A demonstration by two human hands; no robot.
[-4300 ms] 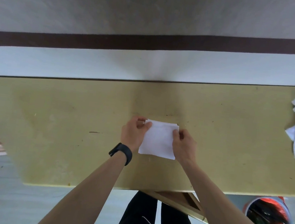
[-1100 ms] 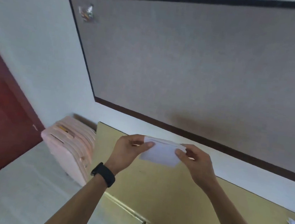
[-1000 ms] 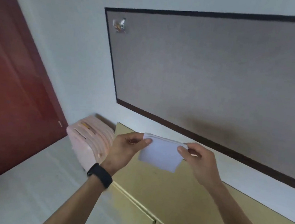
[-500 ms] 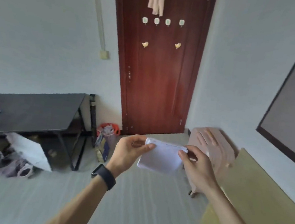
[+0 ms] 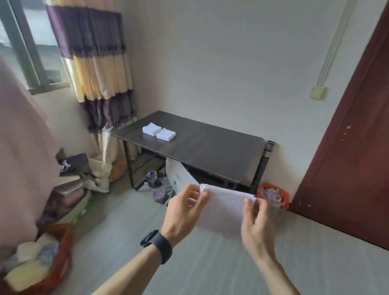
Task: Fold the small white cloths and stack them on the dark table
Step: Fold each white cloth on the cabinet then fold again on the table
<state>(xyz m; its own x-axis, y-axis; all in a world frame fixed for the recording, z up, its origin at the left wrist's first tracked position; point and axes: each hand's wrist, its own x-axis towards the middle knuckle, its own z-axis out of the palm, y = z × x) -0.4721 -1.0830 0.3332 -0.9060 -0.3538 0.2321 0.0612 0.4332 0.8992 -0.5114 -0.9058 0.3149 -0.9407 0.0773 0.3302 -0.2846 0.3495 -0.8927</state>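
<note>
Open floor runs from you to the dark surface, with a curtain at its left end and a door to its right. Two white stacks sit near its left edge. Your left hand and right hand each pinch a top corner of the folded cloth. It hangs between both grips, well short of the surface.

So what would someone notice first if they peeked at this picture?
Most likely the folded white cloth in the middle, pinched at its top corners by the left hand and the right hand. Behind it, the dark table stands by the far wall with two small white piles near its left end. The purple-and-yellow striped curtain at the upper left also stands out.
</note>
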